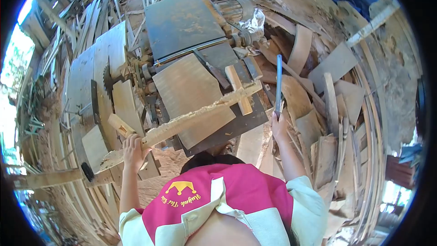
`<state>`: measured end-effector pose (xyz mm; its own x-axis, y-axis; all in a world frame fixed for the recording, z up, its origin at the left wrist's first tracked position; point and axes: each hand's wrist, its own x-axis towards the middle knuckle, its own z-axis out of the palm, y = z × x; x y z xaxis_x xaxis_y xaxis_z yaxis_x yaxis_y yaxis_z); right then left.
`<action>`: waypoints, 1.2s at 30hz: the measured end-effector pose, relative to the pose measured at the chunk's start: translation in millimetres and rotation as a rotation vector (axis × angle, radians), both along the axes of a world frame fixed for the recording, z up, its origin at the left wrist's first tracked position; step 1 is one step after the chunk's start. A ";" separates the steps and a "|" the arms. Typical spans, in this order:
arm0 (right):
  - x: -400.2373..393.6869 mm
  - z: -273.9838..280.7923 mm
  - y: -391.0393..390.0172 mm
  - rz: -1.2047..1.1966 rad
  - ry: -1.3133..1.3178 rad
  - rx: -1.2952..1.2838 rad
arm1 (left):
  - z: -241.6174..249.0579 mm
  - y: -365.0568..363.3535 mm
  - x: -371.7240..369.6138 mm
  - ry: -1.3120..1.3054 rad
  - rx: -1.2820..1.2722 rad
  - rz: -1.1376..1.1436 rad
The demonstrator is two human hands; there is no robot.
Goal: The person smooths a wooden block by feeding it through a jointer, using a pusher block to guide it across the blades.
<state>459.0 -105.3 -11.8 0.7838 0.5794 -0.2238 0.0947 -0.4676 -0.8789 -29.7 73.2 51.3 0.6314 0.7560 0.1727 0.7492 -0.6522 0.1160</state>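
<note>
My left hand (133,151) is closed around the left end of a long rough-edged wooden strip (195,116). This strip slants up to the right over a flat wooden board (189,91) on the dark machine table. Just above my left fingers a short wooden block (120,125) sticks out. Near the strip's far end, a short wooden bar (235,80) lies crosswise, overlapping it. In my closed right hand (279,126) a long narrow metal blade (278,79) stands nearly upright, pointing away from me. Its handle end is hidden by my fingers.
A circular saw blade (107,82) rises through the saw table (82,79) at the left. Ahead is the machine's metal plate (182,23). A dark wood-handled tool (214,70) rests on the machine. Scrap boards (327,148) crowd the right side; offcuts pile up behind.
</note>
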 end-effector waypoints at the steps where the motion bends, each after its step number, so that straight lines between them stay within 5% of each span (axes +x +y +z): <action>1: -4.9 5.9 -2.5 0.049 -0.163 -0.044 | -3.5 1.0 0.5 0.057 -0.092 0.023; 3: -1.8 -15.0 -13.0 0.120 -0.429 0.038 | -12.6 3.5 -0.6 0.082 -0.082 0.014; 8: -4.5 -13.9 -15.5 0.112 -0.253 -0.147 | -11.4 12.1 -0.4 0.011 -0.253 0.145; 12: 6.6 -12.4 -3.6 0.185 -0.323 -0.172 | -16.1 30.5 22.2 -0.043 -0.140 0.207; 15: 12.4 -4.8 13.5 0.255 -0.325 -0.274 | -6.5 52.7 90.5 -0.301 -0.211 0.099; 17: 12.8 -1.6 24.2 0.271 -0.417 -0.124 | -4.6 63.2 154.1 -0.286 -0.212 0.029; 24: 11.1 8.7 72.8 0.369 -0.463 -0.201 | -21.6 41.7 353.8 -0.108 -0.387 -0.302; 27: 11.1 5.3 86.9 0.308 -0.464 -0.275 | -48.8 38.3 375.5 0.077 -0.234 -0.484; 36: 2.7 1.9 97.2 0.388 -0.518 -0.438 | -65.2 27.9 377.9 -0.007 -0.176 -0.424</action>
<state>461.6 -8.0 -9.9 0.6099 0.7768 -0.1569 0.6703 -0.6113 -0.4208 348.2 101.1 -13.9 0.8904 0.4497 0.0706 0.4194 -0.8707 0.2568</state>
